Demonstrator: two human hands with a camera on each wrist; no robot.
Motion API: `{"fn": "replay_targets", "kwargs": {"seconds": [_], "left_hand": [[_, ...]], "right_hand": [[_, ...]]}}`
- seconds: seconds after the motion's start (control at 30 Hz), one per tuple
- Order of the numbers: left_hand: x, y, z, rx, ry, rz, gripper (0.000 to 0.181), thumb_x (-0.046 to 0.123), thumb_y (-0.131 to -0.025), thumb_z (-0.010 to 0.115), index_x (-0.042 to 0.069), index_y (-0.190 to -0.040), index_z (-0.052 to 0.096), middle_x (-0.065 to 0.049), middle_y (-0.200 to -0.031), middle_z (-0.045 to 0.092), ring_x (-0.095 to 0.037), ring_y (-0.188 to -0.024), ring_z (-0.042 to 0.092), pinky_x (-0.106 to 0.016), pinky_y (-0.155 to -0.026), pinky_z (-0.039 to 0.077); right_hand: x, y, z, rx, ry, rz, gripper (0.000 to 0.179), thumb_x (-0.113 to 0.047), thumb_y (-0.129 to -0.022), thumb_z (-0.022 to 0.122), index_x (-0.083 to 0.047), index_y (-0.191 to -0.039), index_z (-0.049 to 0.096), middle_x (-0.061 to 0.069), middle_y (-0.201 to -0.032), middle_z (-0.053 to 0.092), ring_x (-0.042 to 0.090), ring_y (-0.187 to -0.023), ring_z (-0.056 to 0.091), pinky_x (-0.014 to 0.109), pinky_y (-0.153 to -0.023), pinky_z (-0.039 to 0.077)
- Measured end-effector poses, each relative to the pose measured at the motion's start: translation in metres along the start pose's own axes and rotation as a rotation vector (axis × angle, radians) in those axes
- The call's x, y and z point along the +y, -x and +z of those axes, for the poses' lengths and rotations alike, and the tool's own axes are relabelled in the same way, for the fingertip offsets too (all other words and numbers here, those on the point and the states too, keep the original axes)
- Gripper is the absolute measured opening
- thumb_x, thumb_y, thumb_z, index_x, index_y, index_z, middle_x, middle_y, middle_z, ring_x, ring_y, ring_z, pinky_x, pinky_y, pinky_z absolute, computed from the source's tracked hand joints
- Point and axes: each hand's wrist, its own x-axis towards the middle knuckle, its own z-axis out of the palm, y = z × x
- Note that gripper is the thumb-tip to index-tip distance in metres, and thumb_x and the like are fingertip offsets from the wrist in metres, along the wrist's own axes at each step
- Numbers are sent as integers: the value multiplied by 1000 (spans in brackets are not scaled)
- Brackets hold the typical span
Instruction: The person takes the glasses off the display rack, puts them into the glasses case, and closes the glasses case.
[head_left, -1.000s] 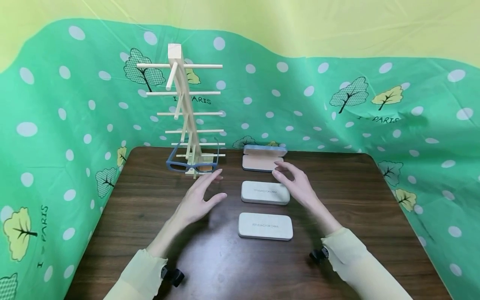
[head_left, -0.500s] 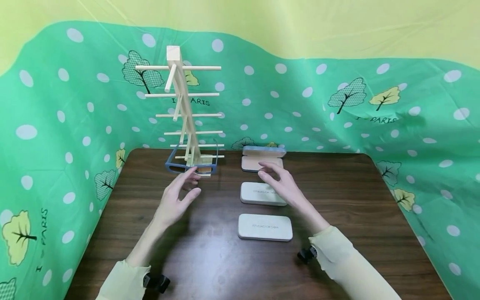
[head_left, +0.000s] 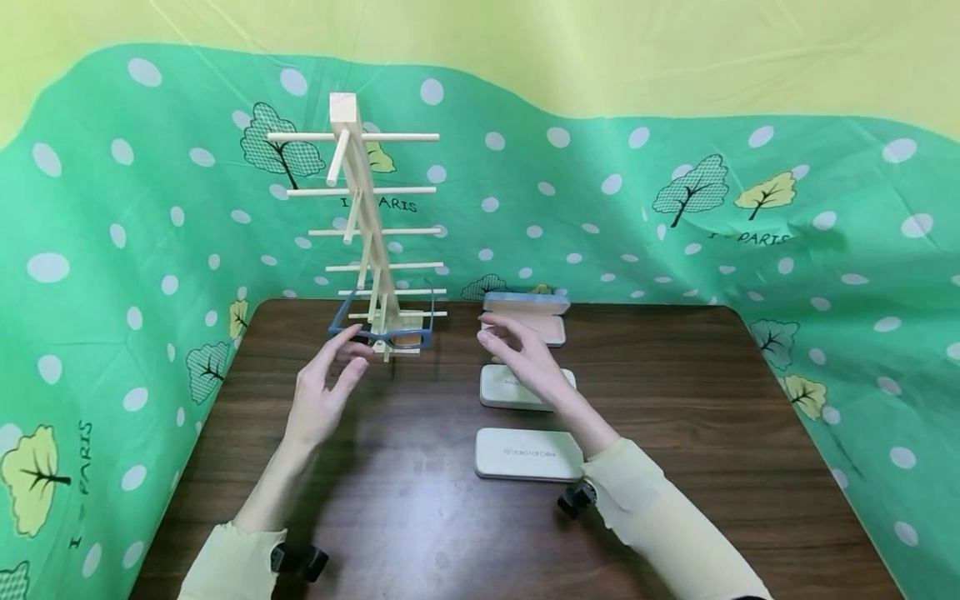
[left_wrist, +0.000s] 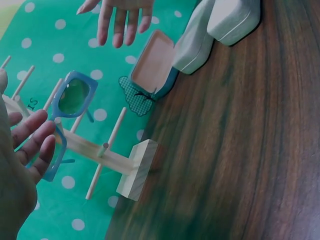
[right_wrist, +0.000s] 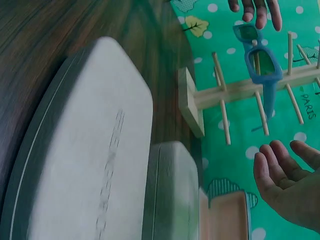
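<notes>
Blue-framed glasses with tinted-looking lenses (head_left: 428, 337) hang low on a pale wooden rack (head_left: 367, 204) with several pegs. My left hand (head_left: 318, 400) is beside the left end of the frame, fingers loosely bent. The right wrist view shows those fingertips just off the glasses (right_wrist: 267, 79). My right hand (head_left: 528, 358) hovers right of the rack, fingers slightly bent and holding nothing. Behind it lies an opened glasses case (head_left: 553, 331) with a pink lining, partly covered by the hand in the head view.
Two closed white glasses cases, a middle one (head_left: 497, 393) and a nearer one (head_left: 525, 454), lie in a row in front of the opened case. All stand on a dark wooden table (head_left: 697, 400). A green dotted cloth (head_left: 600, 208) hangs behind.
My right hand has moved left across the opened case towards the rack. My left hand has shifted left, from the right end of the glasses to their left end. The glasses stay on the rack.
</notes>
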Motion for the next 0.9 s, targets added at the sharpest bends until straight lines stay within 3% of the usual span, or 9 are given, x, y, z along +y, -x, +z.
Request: {"fn": "replay_targets", "kwargs": {"seconds": [0.23, 0.33, 0.43, 0.6, 0.9], "left_hand": [[-3, -10, -12, 109, 87, -105, 35, 10, -106, 56, 12, -140, 62, 5, -92, 71, -7, -77, 66, -18, -70, 55], [-5, -15, -18, 153, 123, -152, 34, 16, -107, 54, 8, -139, 62, 3, -88, 70, -6, -74, 64, -20, -69, 56], [-9, -19, -23, 197, 132, -202, 33, 24, -108, 53, 12, -137, 64, 0, -86, 70, -9, -72, 64, -21, -69, 56], [-18, -24, -31, 260, 133, -236, 32, 30, -108, 52, 16, -133, 67, -2, -84, 69, -15, -70, 61, -21, -67, 54], [-32, -27, -33, 261, 126, -343, 37, 38, -107, 53, 17, -134, 66, -2, -88, 68, -16, -71, 59, -22, -68, 52]], "right_hand": [[-7, -11, 20, -5, -65, 38, 52, -42, -103, 60, -15, -148, 54, 16, -134, 67, 32, -123, 66, 48, -97, 59], [-10, -16, 27, 4, -91, 53, 53, -42, -103, 60, -14, -148, 54, 18, -134, 67, 32, -121, 67, 52, -100, 57], [-12, -20, 34, 10, -133, 76, 54, -42, -103, 60, -12, -148, 54, 17, -133, 68, 35, -120, 67, 55, -102, 55], [-15, -25, 46, 14, -211, 122, 55, -44, -103, 60, -12, -147, 54, 16, -132, 69, 38, -122, 66, 46, -99, 59], [-12, -28, 62, 63, -268, 173, 59, -43, -103, 61, -9, -150, 50, 18, -127, 71, 36, -115, 70, 43, -93, 61]]}}
